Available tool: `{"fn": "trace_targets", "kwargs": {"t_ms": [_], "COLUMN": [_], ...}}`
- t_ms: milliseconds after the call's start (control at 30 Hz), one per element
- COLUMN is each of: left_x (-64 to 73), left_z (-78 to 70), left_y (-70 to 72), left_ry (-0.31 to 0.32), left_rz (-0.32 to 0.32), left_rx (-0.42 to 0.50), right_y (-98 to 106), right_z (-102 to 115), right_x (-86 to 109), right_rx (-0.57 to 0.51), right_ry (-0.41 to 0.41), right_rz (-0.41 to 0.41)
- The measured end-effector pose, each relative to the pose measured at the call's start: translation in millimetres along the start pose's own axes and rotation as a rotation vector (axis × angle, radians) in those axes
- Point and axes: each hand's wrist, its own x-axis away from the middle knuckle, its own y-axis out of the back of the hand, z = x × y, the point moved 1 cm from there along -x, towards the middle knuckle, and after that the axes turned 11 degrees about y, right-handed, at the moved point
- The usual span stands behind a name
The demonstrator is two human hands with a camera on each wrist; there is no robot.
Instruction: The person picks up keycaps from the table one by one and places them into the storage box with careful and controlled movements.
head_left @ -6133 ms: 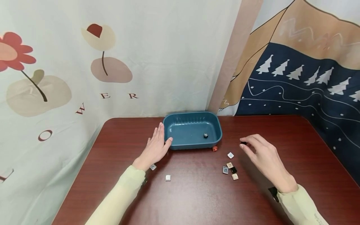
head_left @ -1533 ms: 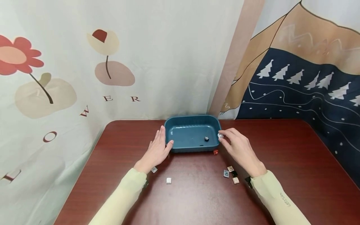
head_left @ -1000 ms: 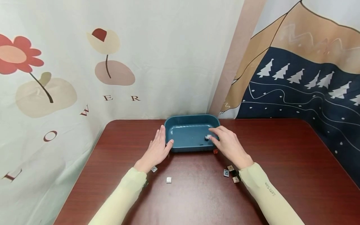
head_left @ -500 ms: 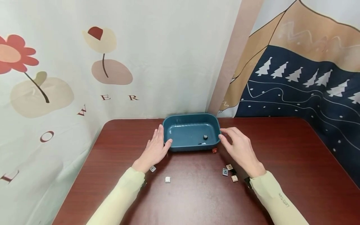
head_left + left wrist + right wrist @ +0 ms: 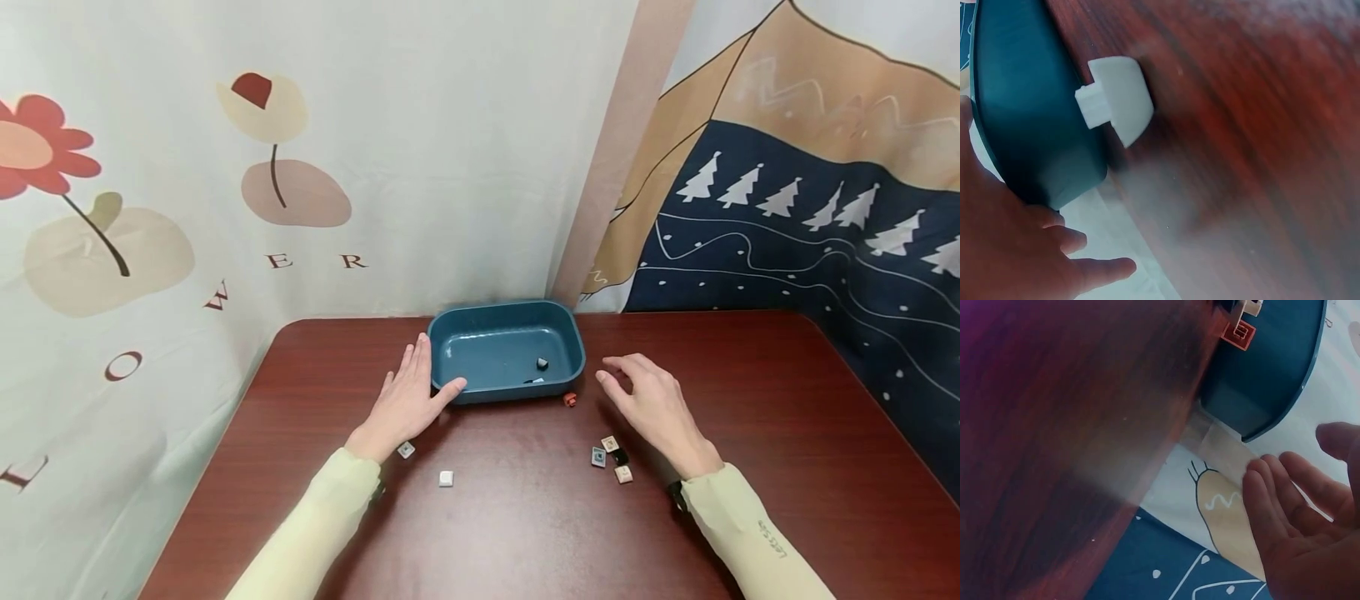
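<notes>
My left hand (image 5: 408, 392) lies along the left end of a blue plastic basin (image 5: 442, 392), fingers straight and thumb at the front corner. My right hand (image 5: 656, 404) hovers just right of the basin, fingers loosely bent and holding nothing; the right wrist view shows a gap between thumb and fingertips. Inside the basin, near its front right, are a dark keycap with a pale face (image 5: 542, 364) and, half hidden by the front wall, black and white pieces (image 5: 536, 381). An orange-red keycap (image 5: 570, 400) sits outside, against the front right corner.
Right of centre lie a blue-grey keycap (image 5: 598, 457), a beige keycap (image 5: 609, 443), a black keycap (image 5: 620, 457) and a cream keycap (image 5: 624, 474). A white keycap (image 5: 446, 479) and a grey keycap (image 5: 406, 450) lie near my left forearm. A curtain (image 5: 450, 167) hangs behind the table.
Earlier my right hand held a black keycap, later a white one that it carried over the right rim and released inside the basin. It has since drawn back rightward. My left hand stays.
</notes>
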Motion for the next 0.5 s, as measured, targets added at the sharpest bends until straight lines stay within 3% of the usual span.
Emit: {"fn": "trace_targets", "kwargs": {"t_ms": [167, 500], "left_x": [0.1, 1.1], "left_z": [2.6, 6.6], "left_y": [2.3, 1.1], "left_ry": [-0.001, -0.003], "left_rz": [-0.019, -0.012], "left_rx": [0.013, 0.037], "right_y": [-5, -25], "right_z": [5, 19], "right_x": [-6.2, -21.7], "right_rx": [0.045, 0.084], "right_ry": [0.019, 0.079], "right_rz": [0.158, 0.343]}}
